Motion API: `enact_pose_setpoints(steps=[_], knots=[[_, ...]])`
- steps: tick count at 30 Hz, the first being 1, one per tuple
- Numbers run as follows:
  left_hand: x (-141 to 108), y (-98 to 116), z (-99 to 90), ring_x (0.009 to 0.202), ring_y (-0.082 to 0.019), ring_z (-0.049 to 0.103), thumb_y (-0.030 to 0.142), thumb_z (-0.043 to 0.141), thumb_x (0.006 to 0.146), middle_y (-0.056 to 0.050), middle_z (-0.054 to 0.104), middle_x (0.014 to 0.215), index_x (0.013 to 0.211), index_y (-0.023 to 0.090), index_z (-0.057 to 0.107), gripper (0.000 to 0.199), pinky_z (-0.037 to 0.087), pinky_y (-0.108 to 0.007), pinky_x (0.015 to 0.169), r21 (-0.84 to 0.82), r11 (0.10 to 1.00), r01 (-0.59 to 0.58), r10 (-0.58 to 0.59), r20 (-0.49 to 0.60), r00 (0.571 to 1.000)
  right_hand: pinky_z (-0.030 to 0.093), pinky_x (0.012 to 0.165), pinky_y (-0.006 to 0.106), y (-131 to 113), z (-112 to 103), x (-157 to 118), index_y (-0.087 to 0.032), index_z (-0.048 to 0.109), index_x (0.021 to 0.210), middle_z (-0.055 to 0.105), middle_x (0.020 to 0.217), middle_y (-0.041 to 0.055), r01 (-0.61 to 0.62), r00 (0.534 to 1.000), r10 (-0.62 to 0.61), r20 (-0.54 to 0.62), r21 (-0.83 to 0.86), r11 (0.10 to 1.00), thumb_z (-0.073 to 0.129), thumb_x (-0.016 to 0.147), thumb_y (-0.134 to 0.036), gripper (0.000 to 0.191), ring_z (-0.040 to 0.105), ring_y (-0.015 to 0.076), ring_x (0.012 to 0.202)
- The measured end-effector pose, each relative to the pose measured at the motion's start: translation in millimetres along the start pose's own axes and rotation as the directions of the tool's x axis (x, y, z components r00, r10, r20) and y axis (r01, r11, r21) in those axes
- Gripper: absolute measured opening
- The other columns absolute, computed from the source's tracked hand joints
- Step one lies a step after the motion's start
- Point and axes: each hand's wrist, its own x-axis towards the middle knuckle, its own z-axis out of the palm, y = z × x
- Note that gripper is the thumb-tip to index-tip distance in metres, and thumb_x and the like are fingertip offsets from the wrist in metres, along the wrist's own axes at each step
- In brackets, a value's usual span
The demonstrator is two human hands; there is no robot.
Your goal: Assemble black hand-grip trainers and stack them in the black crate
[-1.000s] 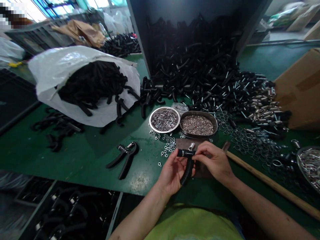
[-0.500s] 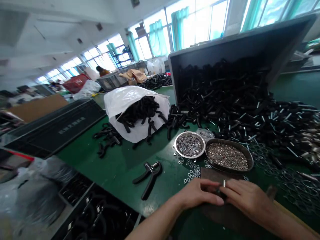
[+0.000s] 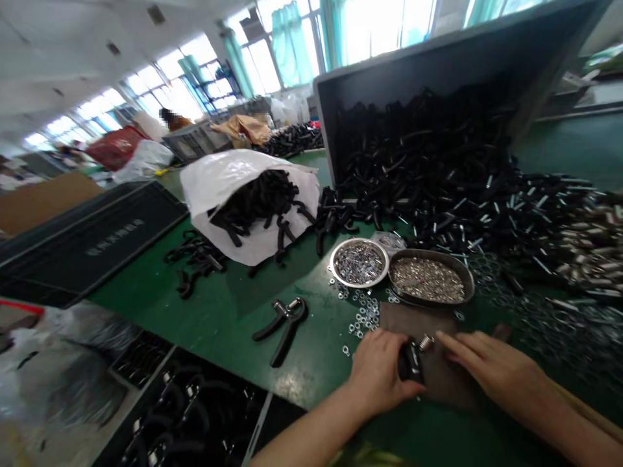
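Observation:
My left hand (image 3: 380, 368) is closed around a black hand grip exerciser (image 3: 411, 362), whose handles are partly hidden by the fingers. A coiled metal spring (image 3: 427, 342) sticks out at its upper right. My right hand (image 3: 494, 363) has its fingers stretched towards that spring, the fingertips close beside it; whether they touch it I cannot tell. Both hands are over a brown mat (image 3: 450, 373) on the green table. Another hand grip exerciser (image 3: 283, 327), with black handles and a spring, lies to the left.
Beyond the mat stand a round metal bowl (image 3: 335, 264) and an oval tin (image 3: 470, 285), both full of small metal parts. Loose nuts (image 3: 363, 319) lie nearby. A white sack (image 3: 214, 175) and a tipped grey bin (image 3: 324, 130) spill black handles. A black crate (image 3: 260, 425) holds grips at lower left.
My right hand has drawn back to the right from the exerciser, its fingers now straighter. The left hand has shifted slightly left, leaving more of the exerciser and spring visible. The view has tilted down.

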Motion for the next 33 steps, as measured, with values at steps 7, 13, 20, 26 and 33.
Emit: enact_pose_setpoints(steps=[7,13,20,26,33], knots=[[5.0,8.9,-6.7,0.098,-0.026,0.052,0.045,0.08,0.055,-0.006,0.057,0.108,0.109,0.023,0.058,0.062,0.045,-0.04,0.083,0.063,0.995,0.076,-0.076,0.005,0.997,0.047,0.071,0.044,19.3,-15.6,-102.0,-0.014,0.057,0.097,0.062,0.087,0.0145,-0.561,0.774,0.601,0.196,-0.225,0.796,0.032,0.088,-0.059,0.052,0.058,0.031,0.082],[7.6,10.8,-10.8,0.096,-0.025,0.053,0.048,0.078,0.056,-0.005,0.058,0.104,0.107,0.022,0.059,0.06,0.045,-0.039,0.081,0.104,0.992,0.069,-0.072,0.028,0.997,0.051,0.058,0.036,-10.9,-47.2,-68.0,-0.017,0.054,0.104,0.067,0.086,0.0096,-0.809,0.581,0.762,0.287,0.099,0.579,0.033,0.091,-0.046,0.038,0.065,0.0245,0.07],[8.7,12.1,-9.7,0.097,-0.025,0.052,0.046,0.079,0.055,-0.005,0.058,0.104,0.105,0.021,0.06,0.059,0.044,-0.039,0.082,0.092,0.993,0.074,-0.076,0.012,0.997,0.054,0.064,0.029,-53.4,-60.2,-2.4,-0.021,0.055,0.118,0.07,0.095,0.0065,-0.488,0.873,0.446,0.197,0.332,0.808,0.031,0.094,-0.029,0.035,0.068,0.018,0.072],[8.8,11.4,-9.1,0.099,-0.026,0.052,0.044,0.079,0.055,-0.005,0.057,0.105,0.105,0.021,0.06,0.058,0.043,-0.04,0.084,0.08,0.995,0.063,-0.064,0.008,0.998,0.055,0.064,0.028,-56.3,-71.6,0.1,-0.02,0.062,0.108,0.071,0.084,0.0071,-0.42,0.899,0.437,0.019,0.317,0.85,0.034,0.093,-0.025,0.032,0.068,0.0186,0.071],[8.3,11.5,-7.6,0.097,-0.026,0.052,0.045,0.079,0.055,-0.005,0.058,0.103,0.103,0.02,0.059,0.058,0.043,-0.039,0.082,0.082,0.995,0.064,-0.064,0.005,0.998,0.053,0.062,0.027,-50.2,-41.9,-21.3,-0.02,0.05,0.131,0.069,0.101,0.0062,-0.422,0.888,0.38,0.257,0.132,0.897,0.031,0.096,-0.024,0.04,0.067,0.0164,0.075]])
